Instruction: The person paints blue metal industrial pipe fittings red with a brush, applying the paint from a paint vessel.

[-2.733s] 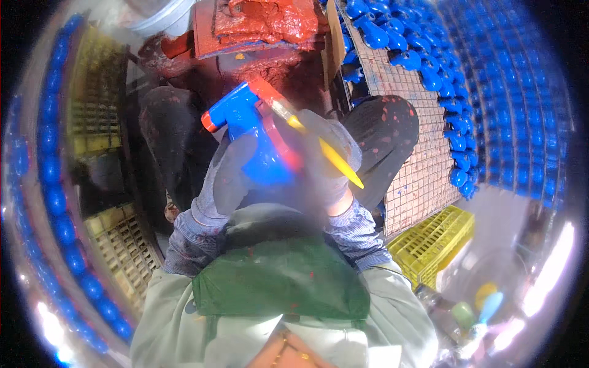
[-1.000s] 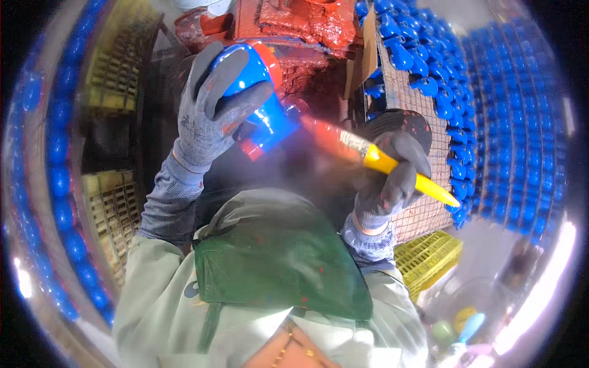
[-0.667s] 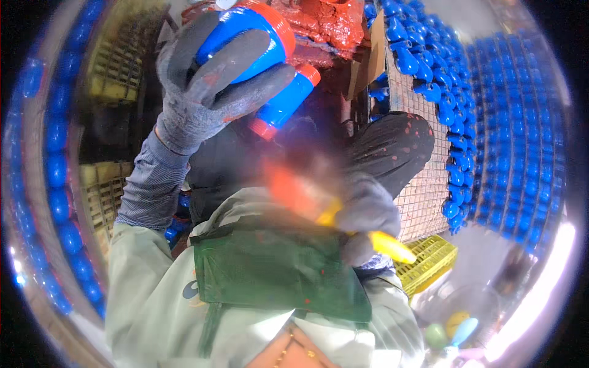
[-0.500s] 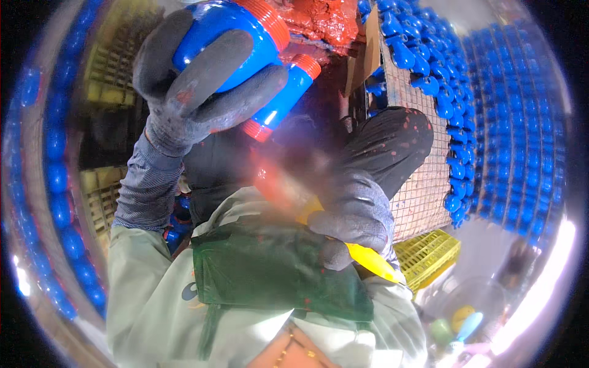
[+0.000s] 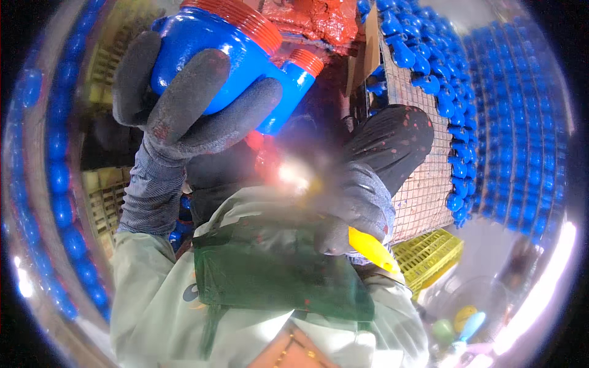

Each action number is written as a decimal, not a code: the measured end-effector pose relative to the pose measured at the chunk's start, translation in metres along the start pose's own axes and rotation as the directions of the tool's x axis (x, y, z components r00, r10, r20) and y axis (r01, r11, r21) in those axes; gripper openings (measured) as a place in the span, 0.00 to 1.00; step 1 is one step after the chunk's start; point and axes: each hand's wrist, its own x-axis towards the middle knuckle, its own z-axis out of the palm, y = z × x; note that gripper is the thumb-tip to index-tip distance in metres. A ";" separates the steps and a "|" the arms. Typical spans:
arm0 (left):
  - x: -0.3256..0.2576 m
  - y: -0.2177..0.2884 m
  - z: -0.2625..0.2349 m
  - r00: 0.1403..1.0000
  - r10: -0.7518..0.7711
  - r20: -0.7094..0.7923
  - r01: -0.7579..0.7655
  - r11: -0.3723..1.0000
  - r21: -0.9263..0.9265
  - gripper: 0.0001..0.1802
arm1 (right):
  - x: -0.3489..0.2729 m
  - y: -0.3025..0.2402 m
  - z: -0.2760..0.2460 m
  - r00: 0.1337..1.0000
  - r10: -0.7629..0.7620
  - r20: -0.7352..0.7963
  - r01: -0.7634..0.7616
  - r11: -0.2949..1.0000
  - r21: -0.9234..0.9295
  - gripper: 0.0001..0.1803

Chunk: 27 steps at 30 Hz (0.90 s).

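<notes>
My left hand (image 5: pixel 190 101), in a dark grey coated glove, is wrapped round a large blue metal pipe fitting (image 5: pixel 208 34). The fitting has a wide red threaded mouth and a narrower side branch (image 5: pixel 296 83) that also ends in red thread. In my gloved right hand (image 5: pixel 362 199), closed in front of my body, is a paintbrush with a yellow handle (image 5: pixel 372 248). Its red, paint-covered end (image 5: pixel 265 161) reaches up to the lower end of the branch and seems to touch it. A hazy patch blurs the brush's middle and some right fingers.
Thick red paint (image 5: pixel 325 21) lies beyond the fitting, beside a cardboard piece (image 5: pixel 363 52). Many blue fittings (image 5: pixel 442 86) stand on a wire-mesh rack (image 5: pixel 417 205) at right; more rows (image 5: pixel 58 178) line the left. A yellow crate (image 5: pixel 426 260) sits lower right.
The fitting in my left hand has shifted slightly left and tilted, with its branch end lower behind the fingers. The brush end has moved up against the branch.
</notes>
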 end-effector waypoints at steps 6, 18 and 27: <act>0.016 0.001 0.008 0.984 0.009 -0.180 -0.047 0.977 -0.206 0.24 | -0.010 0.010 -0.026 0.994 -0.082 0.072 0.057 0.953 0.296 0.11; -0.004 -0.008 0.010 0.974 -0.213 -0.082 0.194 0.961 -0.199 0.23 | 0.011 -0.010 0.002 0.917 0.259 -0.302 -0.241 0.966 0.094 0.14; -0.055 -0.049 -0.031 0.341 -0.792 0.505 0.443 -0.339 -0.830 0.33 | -0.015 -0.012 0.006 0.625 0.661 -0.416 -0.650 0.735 0.193 0.15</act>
